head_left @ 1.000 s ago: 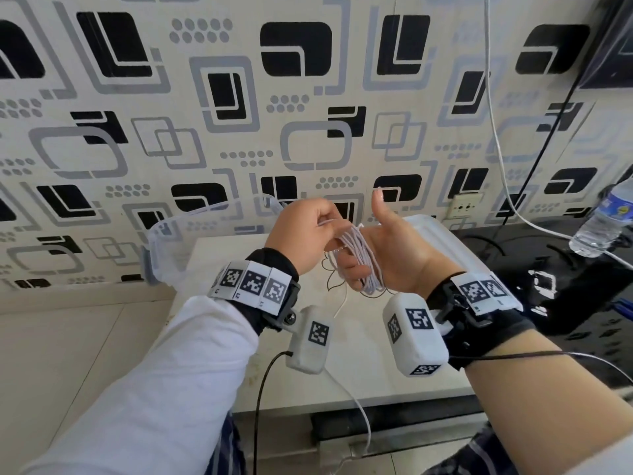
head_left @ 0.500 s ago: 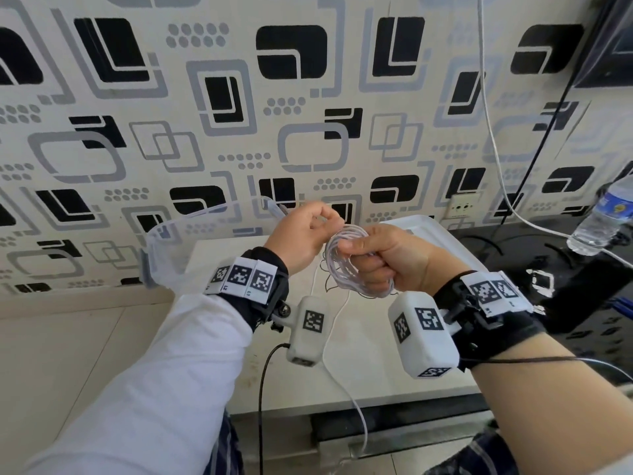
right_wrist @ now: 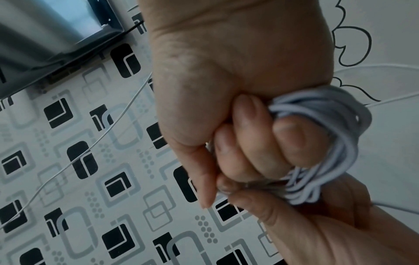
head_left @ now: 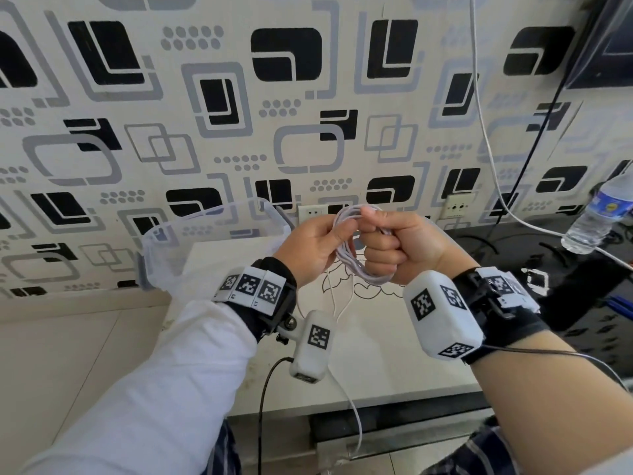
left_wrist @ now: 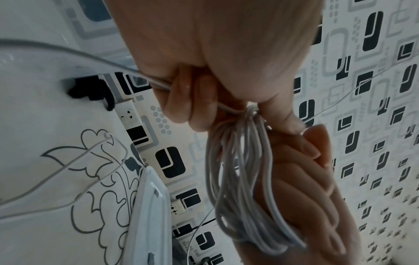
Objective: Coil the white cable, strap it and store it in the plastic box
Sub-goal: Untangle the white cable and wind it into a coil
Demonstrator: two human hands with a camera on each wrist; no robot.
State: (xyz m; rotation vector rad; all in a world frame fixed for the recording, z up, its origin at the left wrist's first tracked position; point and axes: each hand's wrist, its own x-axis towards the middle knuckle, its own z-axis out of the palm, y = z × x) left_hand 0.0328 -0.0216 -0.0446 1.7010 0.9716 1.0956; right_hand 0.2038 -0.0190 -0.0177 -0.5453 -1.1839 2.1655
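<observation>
The white cable is wound into a coil of several loops, held up in front of me above the white table. My right hand is a fist with its fingers curled through the coil. My left hand pinches the coil's top with thumb and fingers. A loose tail of the cable hangs down past the table's front edge. The clear plastic box stands at the table's back left, against the wall. No strap is visible.
A water bottle lies on the black surface at the right, with another white cord running down the wall beside it. Wall sockets sit behind my hands. A flat white lid lies on the table.
My right hand has turned from thumb-up to a closed fist through the coil. The coil rose slightly and the left hand now pinches its top.
</observation>
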